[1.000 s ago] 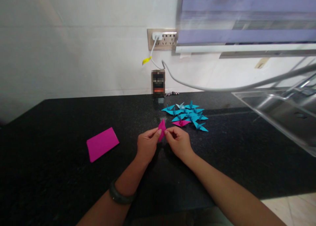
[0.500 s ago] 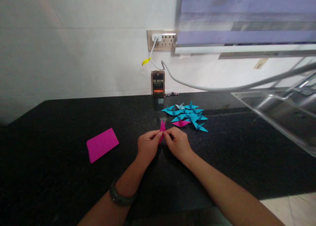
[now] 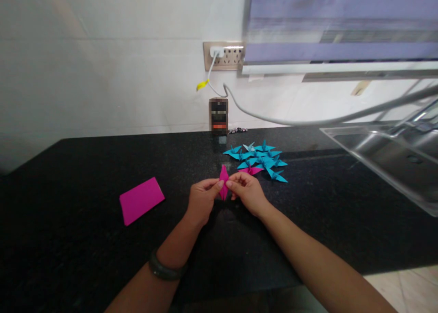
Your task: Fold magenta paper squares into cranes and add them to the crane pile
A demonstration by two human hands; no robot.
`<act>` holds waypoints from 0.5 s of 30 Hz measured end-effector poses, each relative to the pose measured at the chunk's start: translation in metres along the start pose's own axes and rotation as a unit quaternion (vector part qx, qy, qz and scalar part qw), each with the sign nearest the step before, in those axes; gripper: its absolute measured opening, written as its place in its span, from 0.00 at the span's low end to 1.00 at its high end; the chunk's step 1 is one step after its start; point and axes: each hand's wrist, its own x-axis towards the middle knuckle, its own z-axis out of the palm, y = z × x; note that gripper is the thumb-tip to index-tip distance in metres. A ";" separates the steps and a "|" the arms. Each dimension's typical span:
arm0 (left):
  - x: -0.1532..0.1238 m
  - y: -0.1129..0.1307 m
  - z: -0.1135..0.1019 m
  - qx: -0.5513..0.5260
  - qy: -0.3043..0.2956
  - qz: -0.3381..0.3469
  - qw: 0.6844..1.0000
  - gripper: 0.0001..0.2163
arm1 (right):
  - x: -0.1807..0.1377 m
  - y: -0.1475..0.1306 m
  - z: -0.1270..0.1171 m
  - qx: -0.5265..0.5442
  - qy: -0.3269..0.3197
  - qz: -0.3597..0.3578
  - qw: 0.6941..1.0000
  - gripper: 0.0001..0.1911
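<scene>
Between my two hands is a folded piece of pink origami paper [image 3: 223, 185], a narrow upright diamond with a pointed top and bottom. My left hand [image 3: 201, 198] pinches its left edge between thumb and fingers. From the other side, my right hand [image 3: 249, 192] grips the right edge, thumb on the front, fingers partly hidden behind. Just beyond my right hand lies a finished pink paper crane [image 3: 250, 170]. Behind it sits a cluster of several blue paper cranes [image 3: 263, 160], with one paler crane [image 3: 250, 147] at the back.
A stack of pink paper [image 3: 142, 201] lies left on the black countertop [image 3: 85, 167]. A phone [image 3: 218, 116] leans against the wall, a beaded strand [image 3: 238, 130] beside it. A white cable [image 3: 273, 119] runs from the wall socket [image 3: 224, 56]. A steel sink [image 3: 393, 167] is at right.
The pink folded paper now shows its wider face and a single top point, where two points stood apart before. My fingers have shifted slightly on its edges.
</scene>
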 end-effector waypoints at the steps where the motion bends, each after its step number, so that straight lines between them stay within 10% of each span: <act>1: 0.000 0.000 0.000 -0.005 -0.002 -0.001 1.000 0.11 | 0.000 0.000 0.001 0.011 -0.005 0.006 1.000 0.14; 15: -0.005 0.006 0.003 0.210 0.064 0.071 0.973 0.10 | -0.002 0.002 0.005 -0.103 0.014 -0.006 0.995 0.12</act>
